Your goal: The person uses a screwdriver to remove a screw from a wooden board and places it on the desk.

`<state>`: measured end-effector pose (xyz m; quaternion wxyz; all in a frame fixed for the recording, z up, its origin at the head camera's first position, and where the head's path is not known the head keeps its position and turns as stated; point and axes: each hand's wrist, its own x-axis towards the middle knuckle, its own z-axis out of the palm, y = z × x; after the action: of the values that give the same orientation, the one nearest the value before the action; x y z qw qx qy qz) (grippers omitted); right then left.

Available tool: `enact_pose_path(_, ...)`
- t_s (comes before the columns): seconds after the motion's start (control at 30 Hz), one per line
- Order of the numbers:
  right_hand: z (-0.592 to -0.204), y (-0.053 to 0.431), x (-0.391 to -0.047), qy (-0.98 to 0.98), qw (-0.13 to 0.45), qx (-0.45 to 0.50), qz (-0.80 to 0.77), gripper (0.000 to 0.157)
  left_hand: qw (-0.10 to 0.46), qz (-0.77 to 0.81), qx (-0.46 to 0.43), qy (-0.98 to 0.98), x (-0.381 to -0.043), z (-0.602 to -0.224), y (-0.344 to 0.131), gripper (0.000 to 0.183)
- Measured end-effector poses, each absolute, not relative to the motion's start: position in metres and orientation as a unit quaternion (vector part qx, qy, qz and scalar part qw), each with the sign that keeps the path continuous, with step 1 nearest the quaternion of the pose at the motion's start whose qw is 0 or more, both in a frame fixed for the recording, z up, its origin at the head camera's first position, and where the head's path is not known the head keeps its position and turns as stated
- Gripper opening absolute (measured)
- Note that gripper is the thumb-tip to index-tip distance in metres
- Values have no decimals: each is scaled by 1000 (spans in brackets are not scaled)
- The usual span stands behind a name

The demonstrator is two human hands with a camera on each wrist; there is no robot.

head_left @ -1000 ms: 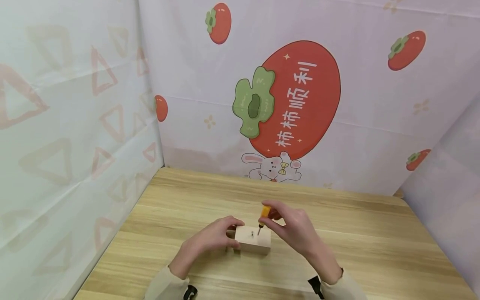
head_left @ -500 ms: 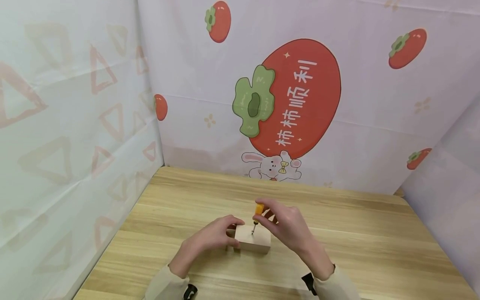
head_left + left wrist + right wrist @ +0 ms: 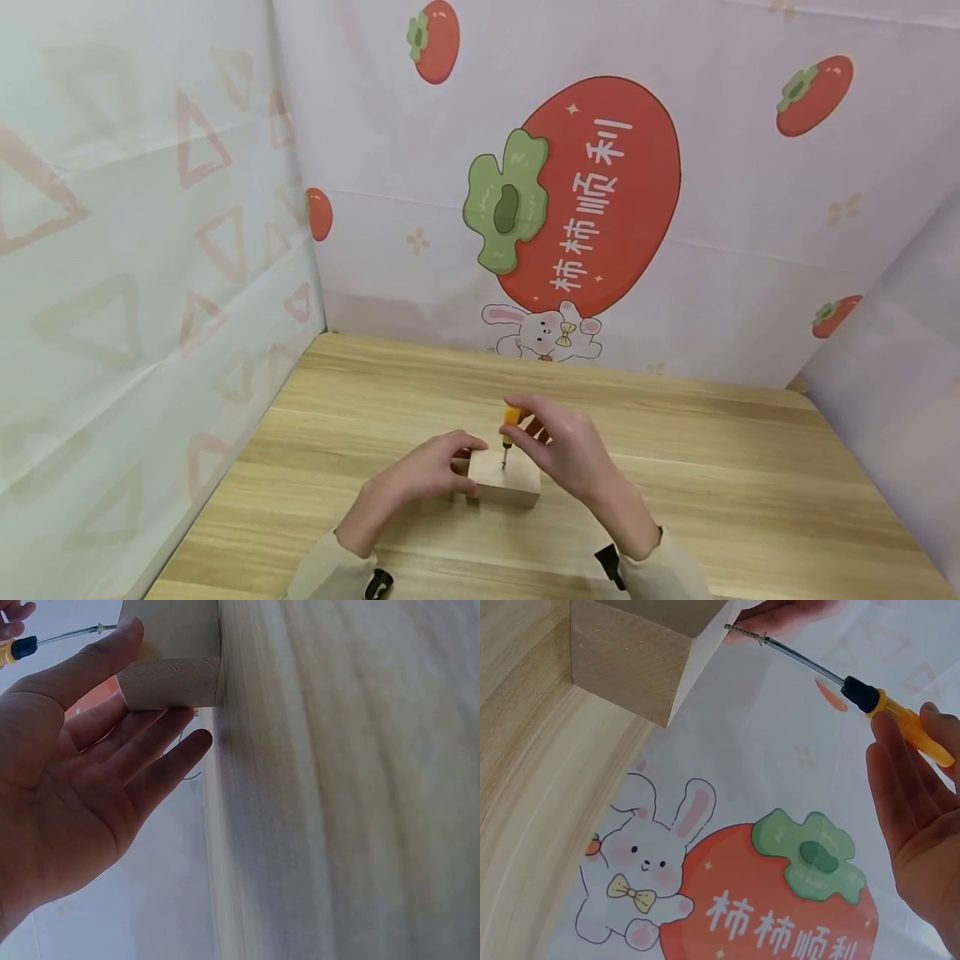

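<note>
A pale wooden block (image 3: 513, 483) lies on the table in front of me. My left hand (image 3: 423, 472) grips its left end, thumb on the near side and fingers behind, which the left wrist view confirms. A screw (image 3: 748, 633) stands out of the block's top face, part of its thread exposed. Between the thumb and fingers of my right hand (image 3: 572, 457) is a screwdriver (image 3: 511, 422) with a yellow handle and black collar. It is held nearly upright, and its tip meets the screw head in the right wrist view.
The wood-grain table (image 3: 712, 483) spreads around the block. Behind it rises a white cloth wall (image 3: 390, 275) printed with persimmons and a rabbit. Another cloth wall (image 3: 150, 275) with triangle prints stands along the left edge.
My right hand has brought the screwdriver leftward from beside the screw onto its head, and tipped it more upright. The left hand and block have stayed put.
</note>
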<state>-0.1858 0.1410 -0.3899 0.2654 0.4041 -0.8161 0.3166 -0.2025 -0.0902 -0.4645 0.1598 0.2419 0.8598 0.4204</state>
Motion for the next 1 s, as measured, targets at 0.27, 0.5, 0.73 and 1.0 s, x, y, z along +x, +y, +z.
enact_pose_path(0.27, -385, 140, -186, -816, 217, 418, 336, 41, 161, 422, 237, 860, -203, -464, -91, 59)
enact_pose_path(0.5, -386, 137, -183, -836, 242, 384, 309, 37, 160, 426, 244, 856, -203, -464, -91, 58)
enact_pose_path(0.73, -384, 132, -173, -844, 290, 334, 303, 34, 161, 422, 243, 859, -203, -466, -89, 59)
enact_pose_path(1.0, -383, 133, -173, -818, 279, 345, 366, 33, 158, 423, 244, 858, -203, -466, -89, 59)
